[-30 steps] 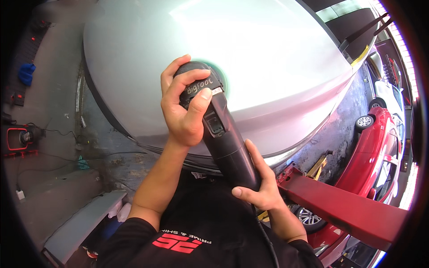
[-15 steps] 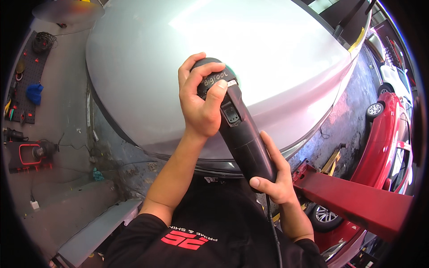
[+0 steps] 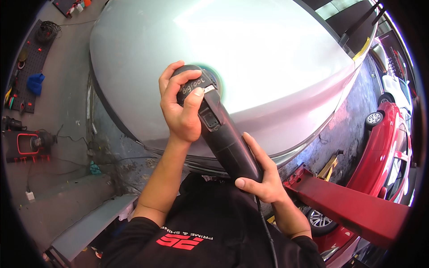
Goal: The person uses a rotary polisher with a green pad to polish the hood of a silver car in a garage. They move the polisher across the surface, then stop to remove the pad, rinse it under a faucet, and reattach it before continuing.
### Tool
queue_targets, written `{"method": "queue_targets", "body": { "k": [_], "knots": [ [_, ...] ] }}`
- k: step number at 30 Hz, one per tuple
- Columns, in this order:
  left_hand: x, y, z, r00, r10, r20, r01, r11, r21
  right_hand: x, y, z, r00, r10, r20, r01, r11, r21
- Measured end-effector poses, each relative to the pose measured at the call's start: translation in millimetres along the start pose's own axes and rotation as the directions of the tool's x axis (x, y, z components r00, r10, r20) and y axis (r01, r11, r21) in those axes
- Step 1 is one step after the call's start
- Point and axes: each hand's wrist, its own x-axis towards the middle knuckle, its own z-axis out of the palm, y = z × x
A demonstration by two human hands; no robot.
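Note:
A black car polisher (image 3: 229, 145) slants across the middle of the view, its head over the silver car hood (image 3: 147, 85). My left hand (image 3: 181, 111) is wrapped round the polisher's head, fingers over the top and thumb on the near side. Lower down, my right hand (image 3: 263, 176) grips the rear of the body, where the black power cord (image 3: 268, 228) comes out. Part of the pad's pale green edge (image 3: 220, 82) shows beside the head against the hood; the rest of the pad is hidden beneath.
A red lift arm (image 3: 348, 205) reaches in at the lower right, with a red car (image 3: 380, 152) beyond it. On the left are a pegboard (image 3: 33, 67) of tools and a grey ramp-like panel (image 3: 91, 228). The hood's front edge curves close before me.
Both hands and the polisher have shifted left and slightly nearer the hood's left side. More of the pad's green edge shows now. My grip looks the same.

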Motion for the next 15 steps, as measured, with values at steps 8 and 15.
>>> {"method": "queue_targets", "body": {
  "k": [8,15],
  "knots": [
    [11,-5,30,0.997,0.029,0.066,-0.029,1.0,-0.006,-5,-7,-10,0.993,0.014,-0.12,0.002,0.991,0.132],
    [31,-9,30,0.995,0.037,0.096,-0.04,0.999,0.033,14,-16,-8,0.993,0.003,-0.12,0.013,0.991,0.132]
  ]
}}
